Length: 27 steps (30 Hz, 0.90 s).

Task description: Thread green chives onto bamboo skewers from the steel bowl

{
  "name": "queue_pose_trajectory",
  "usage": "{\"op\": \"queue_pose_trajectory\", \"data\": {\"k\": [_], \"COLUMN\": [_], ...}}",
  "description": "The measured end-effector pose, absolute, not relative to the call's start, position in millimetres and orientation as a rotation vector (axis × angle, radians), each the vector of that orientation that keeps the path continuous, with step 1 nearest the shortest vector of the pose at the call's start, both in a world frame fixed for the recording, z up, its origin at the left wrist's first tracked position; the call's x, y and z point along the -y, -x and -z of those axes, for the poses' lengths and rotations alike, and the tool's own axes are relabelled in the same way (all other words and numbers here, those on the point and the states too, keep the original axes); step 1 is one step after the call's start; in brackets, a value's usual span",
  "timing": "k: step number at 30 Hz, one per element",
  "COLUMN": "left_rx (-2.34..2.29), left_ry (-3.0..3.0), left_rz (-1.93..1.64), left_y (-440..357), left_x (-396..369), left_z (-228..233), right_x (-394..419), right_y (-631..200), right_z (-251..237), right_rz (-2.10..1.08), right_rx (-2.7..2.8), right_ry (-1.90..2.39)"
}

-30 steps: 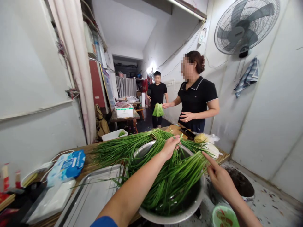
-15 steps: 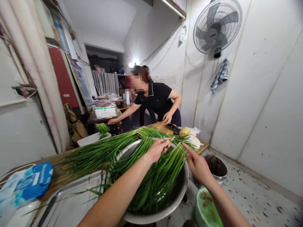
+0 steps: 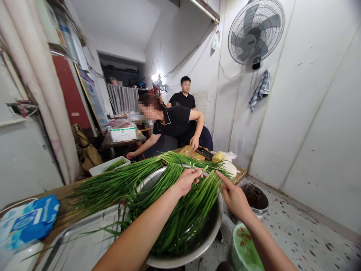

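Observation:
A large bunch of long green garlic chives (image 3: 180, 222) fills a wide metal bowl (image 3: 208, 246), leaves draped toward me and pale stalk ends at the upper right. Over the bowl, my left hand (image 3: 189, 181) is closed in a pinch on a few chive stalks, whose pale ends stick out past the fingertips. My right hand (image 3: 234, 195) is at the bowl's right rim; its index finger is stretched out to the bunch's stalk ends, its other fingers loosely bent with nothing visible in them. Behind the bowl, more chives (image 3: 121, 180) lie across the wooden table (image 3: 66, 199).
A metal tray (image 3: 84, 241) and a blue packet (image 3: 34, 216) lie left. Beyond are a white tub (image 3: 97, 170), a cleaver (image 3: 204, 153) and a cutting board (image 3: 191, 152). A dark bucket (image 3: 255, 199) and green bin (image 3: 244, 248) stand right. A co-worker (image 3: 180, 120) leans across; another person stands behind.
The co-worker has leaned further left, and the greens by their hand now lie lower in the white tub. Another person has come into view behind. My hands have hardly moved.

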<state>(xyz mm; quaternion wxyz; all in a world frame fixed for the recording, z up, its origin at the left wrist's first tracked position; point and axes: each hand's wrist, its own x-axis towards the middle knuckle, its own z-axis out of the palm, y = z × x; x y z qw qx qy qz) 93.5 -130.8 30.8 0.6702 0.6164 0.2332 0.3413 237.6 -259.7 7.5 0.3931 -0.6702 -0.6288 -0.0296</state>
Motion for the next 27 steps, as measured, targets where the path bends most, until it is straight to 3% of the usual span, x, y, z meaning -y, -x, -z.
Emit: {"op": "queue_pose_trajectory", "data": {"k": [27], "left_rx": [-0.466], "left_ry": [-1.349], "left_rz": [-0.773], "left_y": [-99.3], "left_x": [132.4], "left_z": [-26.7], "right_x": [260.5], "right_y": [-242.0], "right_z": [-3.3], "right_rz": [0.058], "right_rx": [1.594], "right_ry": [1.679]}}
